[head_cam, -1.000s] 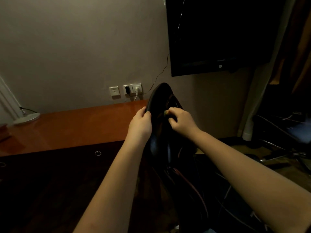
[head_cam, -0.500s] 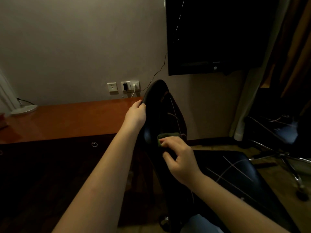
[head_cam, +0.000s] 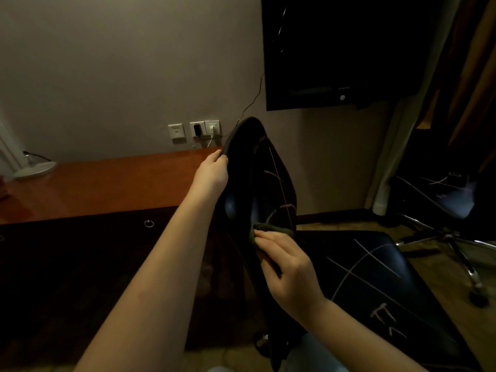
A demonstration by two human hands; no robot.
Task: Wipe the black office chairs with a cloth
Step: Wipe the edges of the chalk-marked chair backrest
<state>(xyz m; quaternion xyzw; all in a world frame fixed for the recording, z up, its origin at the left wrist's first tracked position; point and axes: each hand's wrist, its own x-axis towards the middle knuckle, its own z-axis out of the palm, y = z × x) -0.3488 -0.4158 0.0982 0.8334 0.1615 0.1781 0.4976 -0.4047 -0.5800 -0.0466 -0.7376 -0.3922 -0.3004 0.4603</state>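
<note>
Dim room, warm light.

Chair: black, smooth leather-like skin with a dull sheen. The backrest is a narrow curved shell with a rounded top and is seen nearly edge-on. Pale scratch-like lines cross its inner face. It stands in the centre, just right of the bench end. Seat: flat padded slab at near right with the same glossy black surface, marked with pale crossing lines and a few short strokes.

Cloth: small, dark olive, soft and bunched, lying against the lower part of the backrest where it meets the seat.

Left hand: grasps the left edge of the backrest near the top, fingers curled round the rim.
Right hand: holds the cloth, fingers laid over it and pressing it onto the backrest.

Bench: long polished reddish-brown wooden top on the left, with a dark front below carrying a metal ring drawer pull.

Far wall: matte beige, with white square sockets that have plugs in them. A black flat television hangs up on the right.

Far right: second chair, black with chrome legs.
</note>
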